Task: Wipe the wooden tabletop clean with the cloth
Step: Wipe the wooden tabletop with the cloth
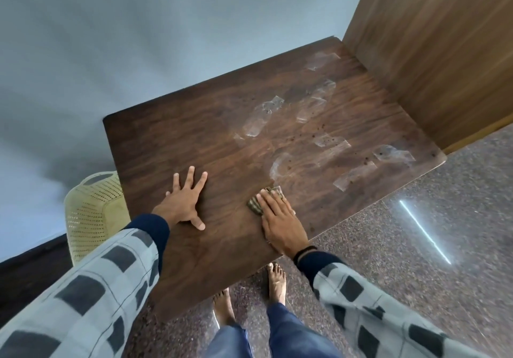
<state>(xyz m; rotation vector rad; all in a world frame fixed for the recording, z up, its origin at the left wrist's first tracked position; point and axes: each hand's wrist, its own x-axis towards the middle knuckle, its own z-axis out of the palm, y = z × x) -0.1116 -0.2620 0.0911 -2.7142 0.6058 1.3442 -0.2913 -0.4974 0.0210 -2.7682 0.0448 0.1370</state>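
Observation:
The dark wooden tabletop (194, 135) fills the middle of the view. Whitish smears, tape-like marks and small dark specks cover its right half. My right hand (280, 219) lies flat near the table's front edge, pressing a small crumpled olive-brown cloth (256, 203) onto the wood; most of the cloth is hidden under the fingers. A curved whitish streak lies just beyond the cloth. My left hand (184, 200) rests flat on the tabletop to the left, fingers spread, holding nothing.
A tall wooden panel (430, 46) stands against the table's far right side. A pale yellow perforated plastic basket (93, 213) sits on the floor at the table's left. Speckled stone floor (430, 232) lies on the right, and my bare feet stand below the front edge.

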